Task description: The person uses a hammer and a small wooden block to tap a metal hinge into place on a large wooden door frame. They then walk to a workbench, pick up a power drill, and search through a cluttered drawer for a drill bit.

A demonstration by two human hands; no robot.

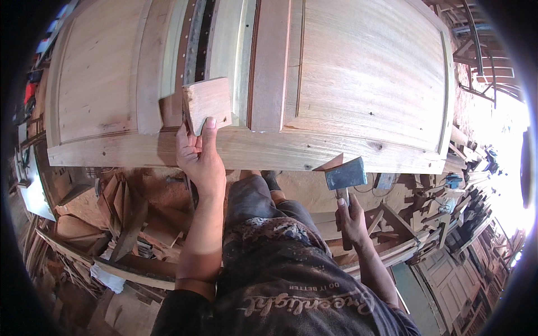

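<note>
A squarish wooden block (210,101) is gripped by my left hand (200,159), thumb on its near face and fingers curled behind. It is held up over the near edge of a large panelled wooden door (364,73), in front of a gap between its parts; whether it touches the door cannot be made out. My right hand (353,221) is closed round the handle of a hammer with a blocky blue-grey head (346,173). That head is raised just in front of the door's near edge, right of the block.
Below the door on the left, wooden offcuts (115,204) lie in and around a timber frame. A pile of scrap wood (471,224) fills the right side, near a panelled door leaf (448,274). Dark metal frames (476,56) stand at the far right.
</note>
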